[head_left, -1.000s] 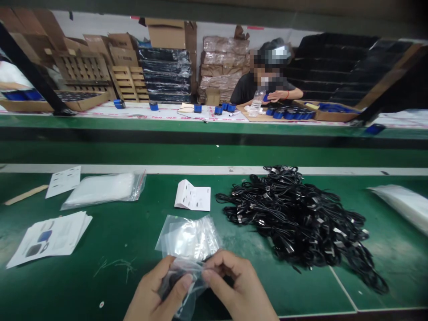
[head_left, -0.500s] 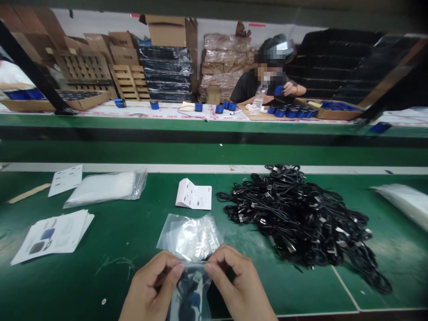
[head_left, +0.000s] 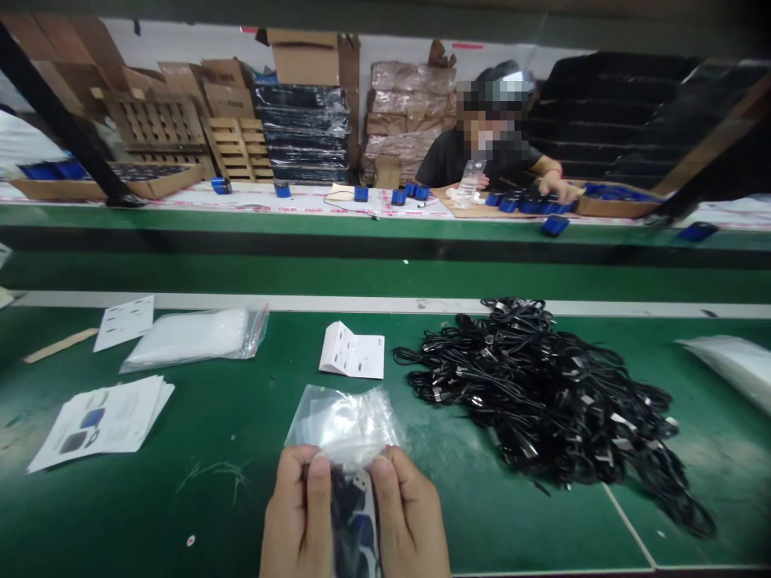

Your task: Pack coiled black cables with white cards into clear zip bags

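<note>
Between my hands is a clear plastic zip bag (head_left: pixel 352 514) with a black USB cable and something partly blue inside. My left hand (head_left: pixel 298 506) grips its left edge near the top, thumb over the plastic. On the opposite edge, my right hand (head_left: pixel 409 506) pinches the bag the same way. Just beyond my fingertips lies a stack of clear bags (head_left: pixel 343 413), its near part covered by the held bag. Farther off stands a small stack of folded leaflets (head_left: pixel 355 353). A large heap of black USB cables (head_left: pixel 536 393) spreads to the right.
On the left lie printed sheets (head_left: pixel 99 425), a bag of white packaging (head_left: pixel 193 337) and a wooden strip (head_left: pixel 60 345). Another plastic package (head_left: pixel 728 365) is at far right. Across the raised bench, a co-worker (head_left: pixel 494 144) reaches among blue cylindrical devices (head_left: pixel 530 201).
Both hands have shifted from pinching the bag's top edge to gripping its sides, thumbs now pointing forward. Across the bench, the co-worker's hand has lowered to the blue devices.
</note>
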The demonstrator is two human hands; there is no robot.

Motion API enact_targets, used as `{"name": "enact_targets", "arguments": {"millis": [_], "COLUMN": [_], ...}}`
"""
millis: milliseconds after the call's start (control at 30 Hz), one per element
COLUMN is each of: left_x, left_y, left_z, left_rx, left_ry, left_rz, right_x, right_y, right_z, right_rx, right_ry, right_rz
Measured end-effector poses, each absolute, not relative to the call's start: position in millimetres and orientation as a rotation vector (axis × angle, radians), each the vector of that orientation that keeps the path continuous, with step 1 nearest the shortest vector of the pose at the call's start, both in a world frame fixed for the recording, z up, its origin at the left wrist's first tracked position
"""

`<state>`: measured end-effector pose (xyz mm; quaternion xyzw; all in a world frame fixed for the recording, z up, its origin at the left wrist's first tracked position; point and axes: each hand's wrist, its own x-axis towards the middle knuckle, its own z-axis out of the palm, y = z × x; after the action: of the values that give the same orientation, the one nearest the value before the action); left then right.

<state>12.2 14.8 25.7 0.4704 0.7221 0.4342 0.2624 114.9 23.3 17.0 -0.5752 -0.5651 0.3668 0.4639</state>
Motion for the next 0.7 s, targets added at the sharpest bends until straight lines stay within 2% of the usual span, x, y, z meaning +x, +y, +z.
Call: {"name": "enact_targets", "arguments": {"millis": [100, 200, 367, 700], "left_x": [10, 12, 20, 14], "left_y": [17, 16, 12, 11], "left_z": [28, 28, 26, 22], "left_rx": [1.174, 1.248, 1.313, 1.369], "left_ry": [1.993, 1.842, 1.763, 1.730], "left_rz": [1.130, 1.149, 1.253, 1.246], "right_x": [115, 113, 108, 108], "right_y": [25, 21, 10, 13], "right_z": [17, 14, 2, 9], "right_rx": [-1.398, -1.428, -1.583, -1.424], "right_ry": [-1.353, -1.337, -1.318, -1.401], "right_rz": [0.962, 1.005, 0.898, 0.948]}}
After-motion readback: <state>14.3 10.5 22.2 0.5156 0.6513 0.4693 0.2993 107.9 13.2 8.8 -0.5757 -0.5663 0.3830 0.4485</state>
